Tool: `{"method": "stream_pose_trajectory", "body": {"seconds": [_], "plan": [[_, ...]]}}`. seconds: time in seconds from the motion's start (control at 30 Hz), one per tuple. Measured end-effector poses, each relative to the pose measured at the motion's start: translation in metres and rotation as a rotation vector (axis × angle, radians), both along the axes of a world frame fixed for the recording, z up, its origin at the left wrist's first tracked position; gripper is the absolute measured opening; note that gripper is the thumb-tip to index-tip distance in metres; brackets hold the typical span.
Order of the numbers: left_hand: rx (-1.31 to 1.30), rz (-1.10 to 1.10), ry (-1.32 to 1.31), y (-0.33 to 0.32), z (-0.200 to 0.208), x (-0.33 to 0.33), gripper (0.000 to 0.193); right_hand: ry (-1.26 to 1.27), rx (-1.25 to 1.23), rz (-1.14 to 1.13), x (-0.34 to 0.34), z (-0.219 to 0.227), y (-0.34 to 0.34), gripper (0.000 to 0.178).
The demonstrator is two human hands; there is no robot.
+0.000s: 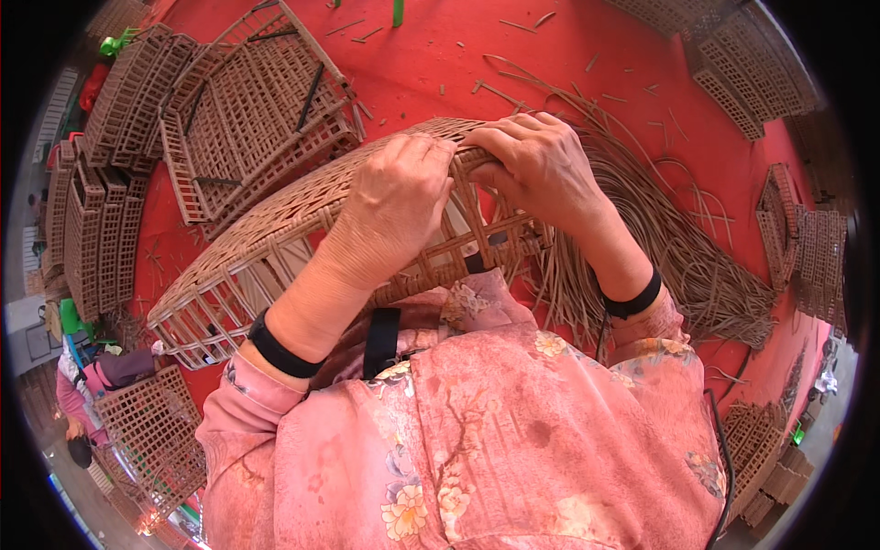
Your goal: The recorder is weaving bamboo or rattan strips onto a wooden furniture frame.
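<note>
A brown woven wicker basket [302, 202] lies tilted across my lap, its open lattice side toward me. My left hand [390, 197] is closed at the upper edge of this basket, fingers curled and the thumb side toward the right. Close beside it, my right hand [536, 160] bends over the same edge near the basket's corner, with its fingers pinched on the weave. The fingertips of both hands almost meet there. Whether a loose strand runs between them is too small to make out. Black bands circle both wrists.
Loose brown weaving strands [660, 247] spread in a heap at the right. Another woven basket [247, 110] with dark bars stands far left, beside stacked woven panels [96, 229]. Scraps litter the red floor [422, 55]. At the lower left, another person [87, 385] is near a lattice panel [156, 440].
</note>
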State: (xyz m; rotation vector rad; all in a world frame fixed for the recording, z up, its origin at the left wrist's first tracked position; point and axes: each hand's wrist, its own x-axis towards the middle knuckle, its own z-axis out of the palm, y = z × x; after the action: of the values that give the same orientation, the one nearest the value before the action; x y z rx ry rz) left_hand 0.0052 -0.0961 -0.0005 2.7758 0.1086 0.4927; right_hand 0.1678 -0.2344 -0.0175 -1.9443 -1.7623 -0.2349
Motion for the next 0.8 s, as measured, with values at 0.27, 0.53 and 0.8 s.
{"method": "stream_pose_trajectory", "body": {"seconds": [0.27, 0.53, 0.8], "plan": [[-0.113, -0.189, 0.103, 0.039, 0.007, 0.025, 0.026, 0.161, -0.104, 0.161, 0.024, 0.008, 0.011, 0.033], [0.069, -0.078, 0.09, 0.026, 0.002, 0.012, 0.023, 0.543, -0.116, 0.095, 0.029, 0.008, -0.015, 0.033], [0.013, -0.012, -0.146, 0.022, -0.02, -0.005, 0.016, 0.502, -0.119, -0.115, 0.031, -0.004, -0.027, 0.029]]}}
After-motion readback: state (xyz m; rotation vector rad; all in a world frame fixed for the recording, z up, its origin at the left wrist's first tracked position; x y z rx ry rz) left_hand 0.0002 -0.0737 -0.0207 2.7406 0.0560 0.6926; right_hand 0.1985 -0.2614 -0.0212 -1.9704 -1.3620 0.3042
